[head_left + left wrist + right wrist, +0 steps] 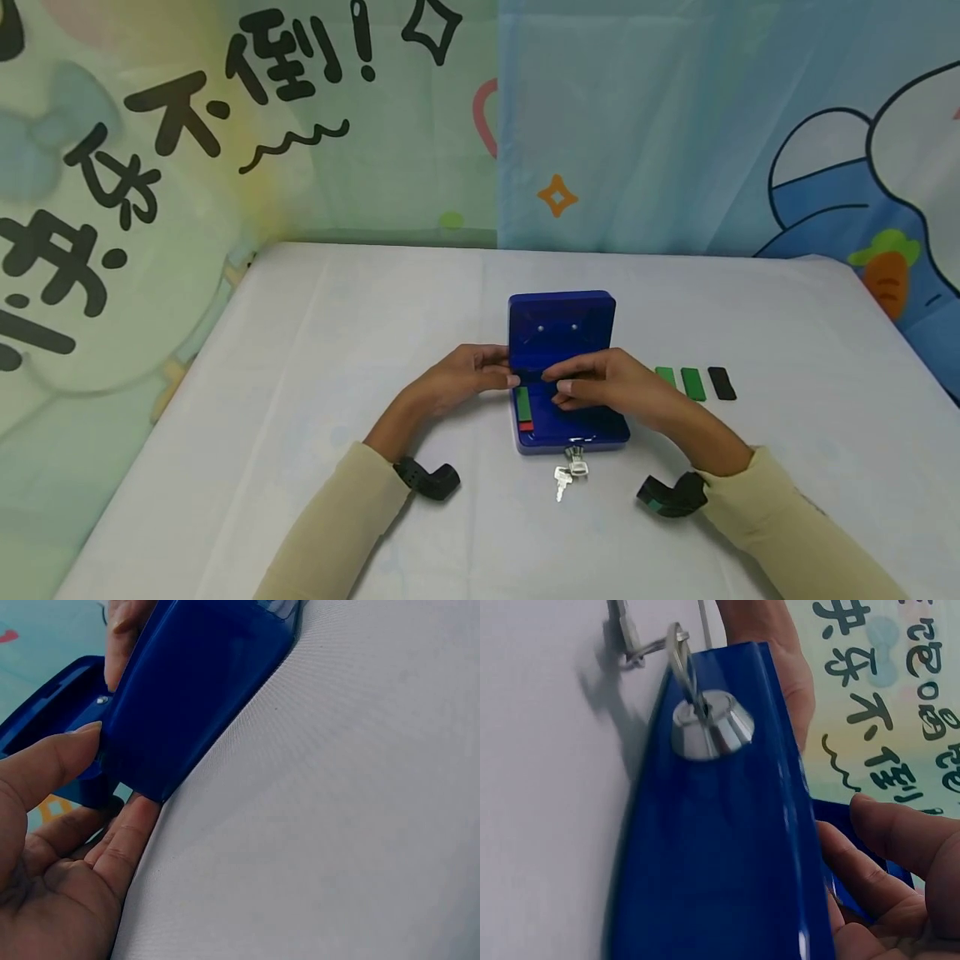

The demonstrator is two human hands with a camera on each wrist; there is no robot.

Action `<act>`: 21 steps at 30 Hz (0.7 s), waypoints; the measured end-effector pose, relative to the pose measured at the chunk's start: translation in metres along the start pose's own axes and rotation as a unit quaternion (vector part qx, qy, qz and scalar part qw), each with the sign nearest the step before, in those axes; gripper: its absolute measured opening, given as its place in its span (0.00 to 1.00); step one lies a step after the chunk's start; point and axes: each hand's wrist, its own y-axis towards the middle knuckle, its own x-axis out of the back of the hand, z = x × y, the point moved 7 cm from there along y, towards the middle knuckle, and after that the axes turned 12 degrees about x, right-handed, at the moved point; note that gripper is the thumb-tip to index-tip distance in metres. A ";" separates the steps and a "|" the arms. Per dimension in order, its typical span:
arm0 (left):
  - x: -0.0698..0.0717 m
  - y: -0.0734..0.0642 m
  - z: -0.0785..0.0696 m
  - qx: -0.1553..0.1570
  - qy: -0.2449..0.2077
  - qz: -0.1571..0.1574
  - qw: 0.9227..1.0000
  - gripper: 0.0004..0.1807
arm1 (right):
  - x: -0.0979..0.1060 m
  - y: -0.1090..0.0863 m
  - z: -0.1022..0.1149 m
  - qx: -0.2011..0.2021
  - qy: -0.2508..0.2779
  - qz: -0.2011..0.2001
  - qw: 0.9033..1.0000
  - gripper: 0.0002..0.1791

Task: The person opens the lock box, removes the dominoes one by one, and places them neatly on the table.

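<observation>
A blue metal cash box [573, 425] lies on the table with its lid [561, 329] raised. At its back left corner, by the hinge, my left hand [472, 375] holds it; the left wrist view shows the thumb on the rim and fingers behind the corner. My right hand [600, 383] reaches over the inside with thumb and forefinger apart, and I see nothing between them. Along the box's left inner wall lie a green block [523, 404] and a red block [527, 426]. The front lock [712, 727] has a key in it.
Right of the box, partly behind my right wrist, two green blocks [693, 384] and a black block [722, 383] lie in a row on the white table [337, 333]. A spare key [562, 480] hangs from the lock's ring. Printed curtains stand behind the table.
</observation>
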 end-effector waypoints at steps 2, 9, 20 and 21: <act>0.000 0.000 0.000 0.003 0.002 -0.001 1.000 0.32 | -0.003 0.003 0.001 0.004 0.000 0.006 1.000 0.21; -0.001 0.002 0.000 -0.002 0.011 0.003 1.000 0.33 | -0.012 0.008 0.001 0.003 0.008 0.008 1.000 0.20; 0.000 0.001 0.002 0.003 0.007 0.000 1.000 0.34 | -0.018 0.015 -0.002 0.007 -0.088 0.028 0.996 0.17; 0.000 0.002 0.002 0.003 0.005 0.000 1.000 0.34 | -0.019 0.016 -0.003 0.009 -0.094 0.031 0.995 0.17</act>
